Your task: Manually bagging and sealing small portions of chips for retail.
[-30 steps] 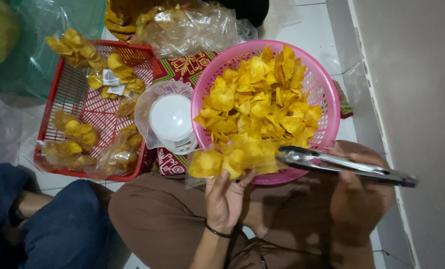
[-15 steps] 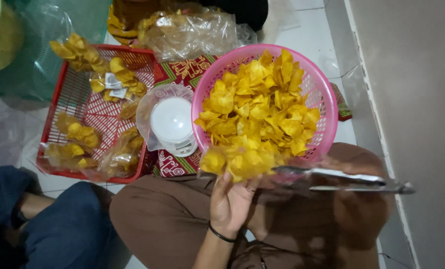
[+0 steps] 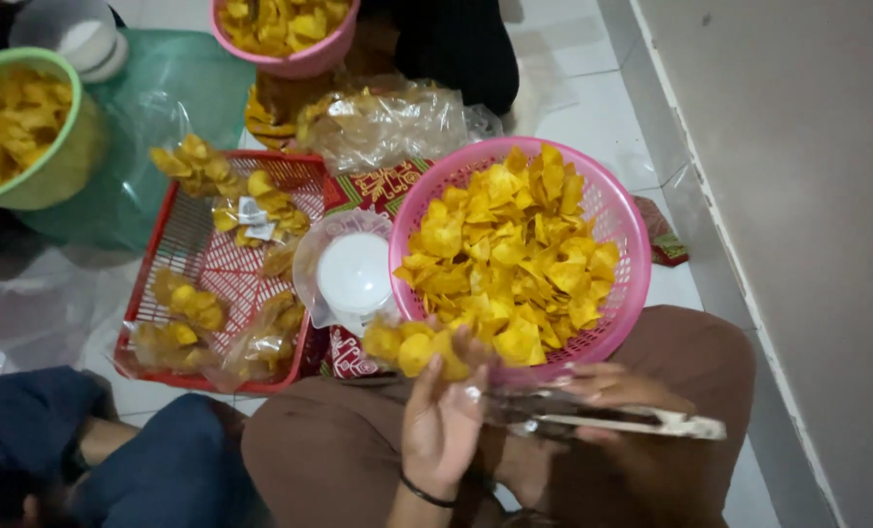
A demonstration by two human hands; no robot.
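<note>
My left hand (image 3: 443,420) is palm-up, fingers cupping a clear bag of chips (image 3: 412,344) at the basket's 7 o'clock rim. My right hand (image 3: 617,401) clamps metal tongs (image 3: 612,422), blurred, lying level over my lap. Pink basket (image 3: 620,220) of yellow chips at 12 o'clock from the hands. White scale (image 3: 354,274) at 10, red tray (image 3: 177,254) of filled bags beyond.
</note>
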